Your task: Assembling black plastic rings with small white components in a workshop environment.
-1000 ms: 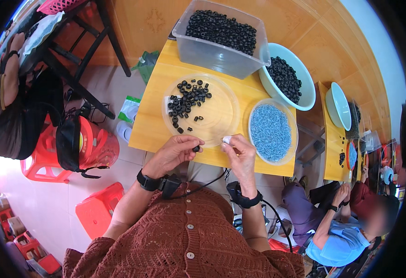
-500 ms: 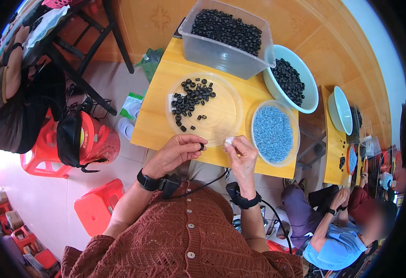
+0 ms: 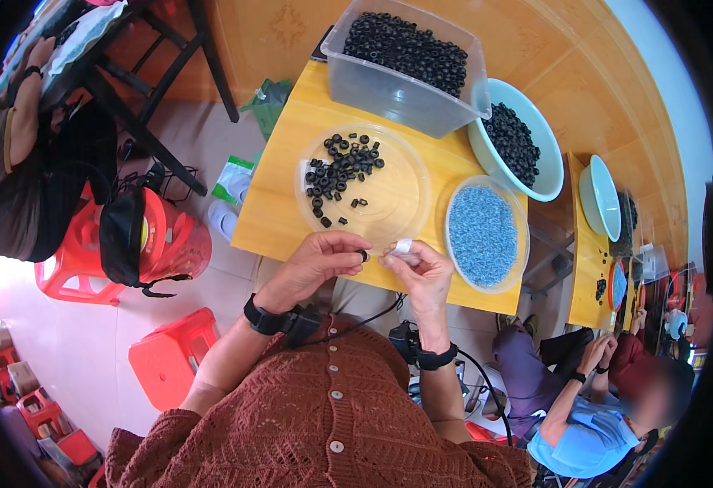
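Note:
My left hand (image 3: 316, 267) pinches a small black ring-shaped part (image 3: 364, 255) between thumb and fingertips, in front of the table's near edge. Close beside it, my right hand (image 3: 423, 276) has its thumb and index finger pressed together. A white wrap (image 3: 403, 245) covers part of a finger there, and whatever tiny thing lies at the fingertips is too small to name. Just beyond both hands lies a clear round plastic lid (image 3: 405, 183) with loose black parts (image 3: 342, 167) scattered over its left side. To the right, a clear round dish (image 3: 524, 244) holds many tiny blue pieces (image 3: 482, 232).
At the back of the yellow table (image 3: 279, 191) stands a clear bin (image 3: 397, 102) full of black parts, beside a pale green basin (image 3: 548, 183) of the same. Red stools (image 3: 173, 358) stand left. One person (image 3: 592, 431) sits at right, another (image 3: 6, 179) at far left.
My right hand has come left and turned its fingertips toward the black part, so the hands are now nearly touching. My left hand has shifted slightly right, still holding the part.

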A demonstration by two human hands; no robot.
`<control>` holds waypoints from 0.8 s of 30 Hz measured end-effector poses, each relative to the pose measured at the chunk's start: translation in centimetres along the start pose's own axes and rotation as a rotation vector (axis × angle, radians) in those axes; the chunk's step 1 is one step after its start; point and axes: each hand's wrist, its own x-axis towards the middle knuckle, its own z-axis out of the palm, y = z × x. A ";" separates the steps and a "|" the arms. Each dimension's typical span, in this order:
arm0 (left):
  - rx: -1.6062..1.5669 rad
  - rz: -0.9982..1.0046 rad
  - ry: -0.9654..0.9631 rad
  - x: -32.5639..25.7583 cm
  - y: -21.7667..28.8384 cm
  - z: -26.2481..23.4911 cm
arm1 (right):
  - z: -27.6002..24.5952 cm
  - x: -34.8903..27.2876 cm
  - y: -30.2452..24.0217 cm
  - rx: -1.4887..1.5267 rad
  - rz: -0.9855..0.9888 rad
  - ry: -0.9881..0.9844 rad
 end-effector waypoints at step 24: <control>0.087 0.091 0.062 -0.3 0.3 0.4 | 1.4 -0.1 0.5 -0.101 -0.147 0.043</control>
